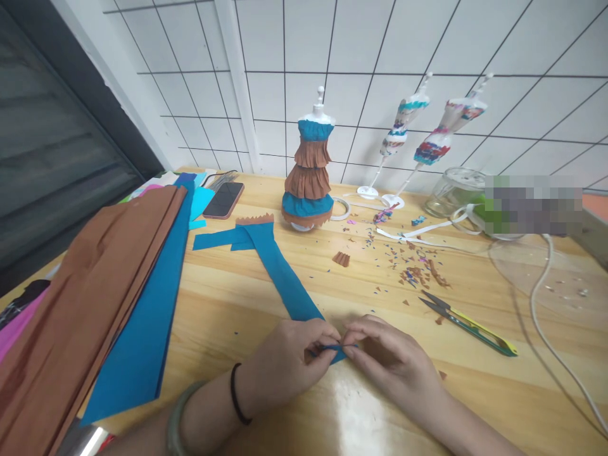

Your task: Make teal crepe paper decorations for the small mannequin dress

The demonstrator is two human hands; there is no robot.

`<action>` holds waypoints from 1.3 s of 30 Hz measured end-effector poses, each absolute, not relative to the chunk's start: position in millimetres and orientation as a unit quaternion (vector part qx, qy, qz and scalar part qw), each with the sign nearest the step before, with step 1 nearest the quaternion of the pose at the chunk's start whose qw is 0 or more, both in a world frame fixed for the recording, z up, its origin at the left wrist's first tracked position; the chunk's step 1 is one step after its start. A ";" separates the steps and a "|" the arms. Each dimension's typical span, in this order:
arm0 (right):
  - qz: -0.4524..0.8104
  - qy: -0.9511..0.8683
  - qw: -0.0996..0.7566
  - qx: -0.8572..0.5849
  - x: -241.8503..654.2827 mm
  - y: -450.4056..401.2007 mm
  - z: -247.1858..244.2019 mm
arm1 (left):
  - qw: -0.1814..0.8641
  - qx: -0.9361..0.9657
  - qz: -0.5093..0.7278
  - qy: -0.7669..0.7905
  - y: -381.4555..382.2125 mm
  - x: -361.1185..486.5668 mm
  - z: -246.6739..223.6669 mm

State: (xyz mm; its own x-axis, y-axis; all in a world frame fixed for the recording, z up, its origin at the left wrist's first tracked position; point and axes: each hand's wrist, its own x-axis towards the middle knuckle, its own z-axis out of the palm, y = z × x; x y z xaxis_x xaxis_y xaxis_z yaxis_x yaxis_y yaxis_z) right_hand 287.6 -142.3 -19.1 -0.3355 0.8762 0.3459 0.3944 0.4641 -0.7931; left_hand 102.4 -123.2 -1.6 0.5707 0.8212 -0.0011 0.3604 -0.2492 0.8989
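A long blue crepe paper strip runs across the table toward me, and its near end is pinched between both hands. My left hand grips that end with thumb and fingers closed. Right beside it, my right hand pinches the same end between thumb and fingertips. Farther back, a strip with a brown zigzag edge lies at the blue strip's far end. A small dress form stands upright beyond, dressed in blue and brown ruffled tiers.
Large folded brown paper and blue paper lie at left, near a phone. Yellow-green thread snips, paper scraps, a tape roll and a glass jar are at right. Two more dress forms lean by the wall.
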 end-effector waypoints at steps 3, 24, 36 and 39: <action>0.288 -0.752 0.396 -0.442 287.4 -142.6 -16.5 | 0.470 0.748 0.230 0.408 -123.1 101.6 -3.0; 0.323 -0.721 0.396 -0.469 286.8 -144.4 -20.4 | 0.532 0.679 0.233 0.449 -122.6 101.6 -3.1; 0.393 -0.699 0.374 -0.466 287.3 -142.7 -18.4 | 0.620 0.580 0.293 0.439 -118.8 102.1 -9.5; 0.390 -0.693 0.374 -0.477 287.4 -142.9 -23.0 | 0.607 0.597 0.293 0.436 -118.4 101.6 -8.8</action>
